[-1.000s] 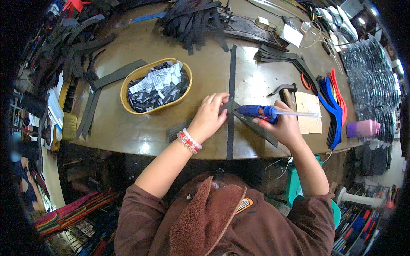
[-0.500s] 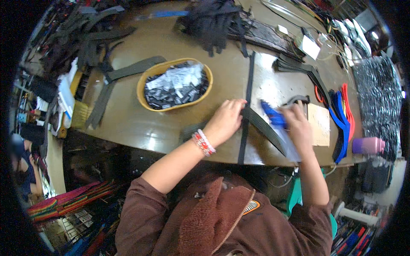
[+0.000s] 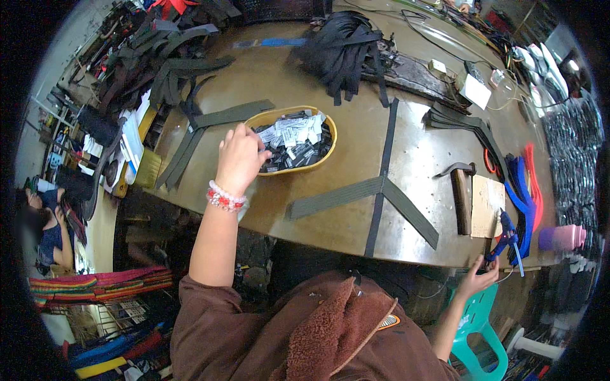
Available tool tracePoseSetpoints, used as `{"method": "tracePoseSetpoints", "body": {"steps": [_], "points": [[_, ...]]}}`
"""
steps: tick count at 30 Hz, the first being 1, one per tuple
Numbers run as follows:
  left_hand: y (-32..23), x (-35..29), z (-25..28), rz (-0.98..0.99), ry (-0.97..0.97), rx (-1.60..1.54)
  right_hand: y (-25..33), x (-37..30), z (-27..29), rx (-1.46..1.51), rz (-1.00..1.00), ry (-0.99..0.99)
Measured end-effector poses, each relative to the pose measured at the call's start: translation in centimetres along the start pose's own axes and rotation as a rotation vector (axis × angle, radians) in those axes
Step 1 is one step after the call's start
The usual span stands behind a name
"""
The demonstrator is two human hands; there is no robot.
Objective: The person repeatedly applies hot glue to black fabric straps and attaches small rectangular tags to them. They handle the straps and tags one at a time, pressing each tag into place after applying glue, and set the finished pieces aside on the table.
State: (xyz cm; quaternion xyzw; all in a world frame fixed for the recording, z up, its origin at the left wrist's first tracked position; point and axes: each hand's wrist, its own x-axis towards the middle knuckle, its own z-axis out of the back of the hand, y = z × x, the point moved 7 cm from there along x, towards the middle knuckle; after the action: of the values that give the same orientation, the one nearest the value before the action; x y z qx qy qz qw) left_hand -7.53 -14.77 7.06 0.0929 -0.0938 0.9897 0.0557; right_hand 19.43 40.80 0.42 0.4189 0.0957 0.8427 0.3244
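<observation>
My left hand [image 3: 240, 159], a beaded bracelet at its wrist, is at the left rim of an oval yellow basket [image 3: 333, 143]. Its fingers are bent together over the small black-and-white labels [image 3: 293, 136] inside; whatever they pinch is hidden. At the right front table edge, my right hand [image 3: 480, 278] is closed on the handle of a blue glue gun [image 3: 506, 236], from which a clear glue stick sticks out. Between the hands lies a dark green webbing strap [image 3: 337, 198], bent at an angle, its corner over a long black strap [image 3: 389, 136].
Beside the glue gun are a hammer [image 3: 462, 202], a cardboard piece [image 3: 488, 206] and blue and red straps [image 3: 522, 190]. Black webbing [image 3: 340, 54] is heaped at the back. Green straps [image 3: 184, 149] lie left of the basket. A green plastic chair [image 3: 476, 330] stands below the table's right edge.
My left hand has left the strap corner and moved left to the basket. My right hand has carried the glue gun from beside the strap to the right table edge.
</observation>
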Motion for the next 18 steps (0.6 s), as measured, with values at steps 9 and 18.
{"method": "tracePoseSetpoints", "body": {"steps": [9, 18], "points": [[-1.1, -0.4, 4.5, -0.074, -0.266, -0.378, 15.3, 0.6, -2.8, 0.811, -0.118, 0.488], [-12.4, -4.4, 3.3, -0.615, -0.198, -0.862, 33.3, -7.2, -8.4, 1.468, -0.666, 1.814]]}}
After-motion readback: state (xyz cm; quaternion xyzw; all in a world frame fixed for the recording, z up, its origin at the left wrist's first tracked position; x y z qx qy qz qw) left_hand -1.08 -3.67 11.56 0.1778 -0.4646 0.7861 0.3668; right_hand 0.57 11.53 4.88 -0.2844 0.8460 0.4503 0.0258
